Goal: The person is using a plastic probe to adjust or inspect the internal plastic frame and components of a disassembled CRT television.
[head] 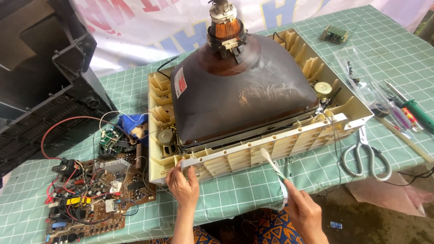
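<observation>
An old picture tube (pixel 239 97) lies face down in its cream plastic front frame (pixel 253 156) on a green checked tablecloth. My left hand (pixel 183 183) grips the frame's near left edge, fingers over the rim. My right hand (pixel 305 210) is below the near edge and holds a white flat ribbon cable (pixel 276 174) that runs up to the frame. The tube's neck with its copper coil (pixel 224 27) points up at the back.
A brown circuit board (pixel 95 192) with red and black wires lies at the left. The black rear housing (pixel 40 77) stands at the far left. Scissors (pixel 365 156), screwdrivers (pixel 413 110) and a small green board (pixel 334 34) lie at the right.
</observation>
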